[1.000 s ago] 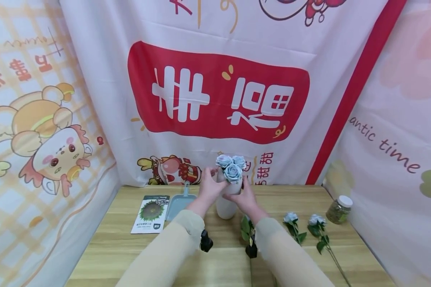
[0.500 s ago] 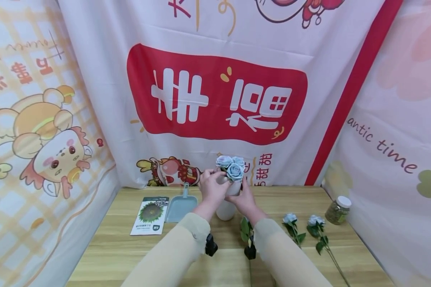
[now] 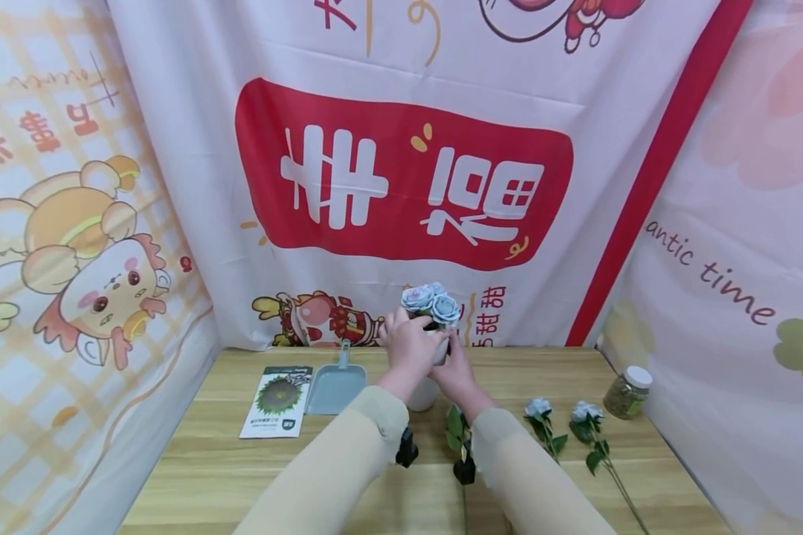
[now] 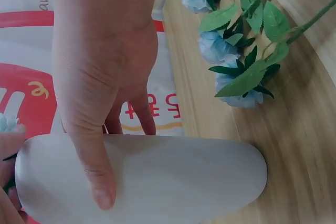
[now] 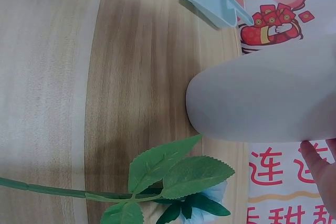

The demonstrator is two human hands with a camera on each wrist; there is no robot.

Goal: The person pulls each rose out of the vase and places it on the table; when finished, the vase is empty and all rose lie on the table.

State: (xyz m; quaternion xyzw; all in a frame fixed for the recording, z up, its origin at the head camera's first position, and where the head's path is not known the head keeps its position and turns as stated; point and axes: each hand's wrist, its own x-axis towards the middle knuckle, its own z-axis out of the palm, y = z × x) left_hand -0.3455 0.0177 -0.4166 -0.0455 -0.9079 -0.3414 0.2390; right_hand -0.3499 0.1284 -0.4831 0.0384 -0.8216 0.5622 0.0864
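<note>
A tall white vase (image 3: 424, 395) stands on the wooden table, with several pale blue artificial roses (image 3: 435, 299) at its mouth. My right hand (image 3: 456, 373) holds the vase's upper side; in the left wrist view the right thumb (image 4: 100, 182) lies across the smooth white wall, fingers behind. At the vase's mouth, my left hand (image 3: 411, 343) curls its fingers under the rose heads. Left fingers (image 4: 9, 145) also show at the left wrist view's edge, beside a bit of blue petal. The stems inside the vase are hidden.
Two loose blue roses (image 3: 585, 412) lie right of my arm; another rose's leaves (image 5: 168, 169) are beside the vase. A lidded jar (image 3: 629, 392) stands at the far right. On the left lie a seed packet (image 3: 277, 401) and a light blue dustpan (image 3: 337, 388). Printed cloth (image 3: 401, 171) hangs behind.
My left hand has shifted right and over the vase's mouth, onto the roses. The rose heads have turned and spread slightly rightward. My right hand keeps its hold on the vase.
</note>
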